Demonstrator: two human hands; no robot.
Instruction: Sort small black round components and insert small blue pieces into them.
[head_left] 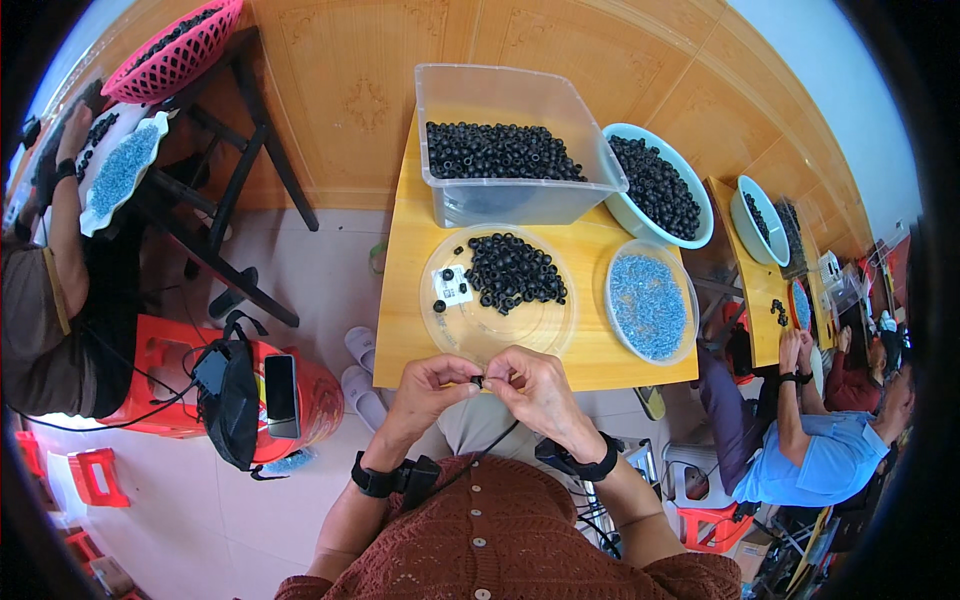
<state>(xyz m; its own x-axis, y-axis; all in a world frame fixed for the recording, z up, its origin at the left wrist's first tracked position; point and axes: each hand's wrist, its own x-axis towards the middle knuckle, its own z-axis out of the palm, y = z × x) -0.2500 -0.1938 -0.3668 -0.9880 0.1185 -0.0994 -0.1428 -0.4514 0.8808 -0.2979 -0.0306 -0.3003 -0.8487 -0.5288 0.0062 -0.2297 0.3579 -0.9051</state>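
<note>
My left grip [430, 392] and right grip [540, 392] meet just on the near side of the round clear tray [540, 328], thumbs and fingers pinched together on a small black piece [477, 381]; its details are too small to make out. On the tray lies a heap of black rings [514, 270], with a white paper slip [452, 287] to its left and a few loose rings about the slip. Beyond the tray on the worktop [400, 255] stands a clear bin [500, 204] partly filled with black rings. Right of the tray sits a shallow dish [611, 318] of blue pieces [648, 305]; beyond that dish, further from me, is a pale blue bowl [640, 218] of black rings.
</note>
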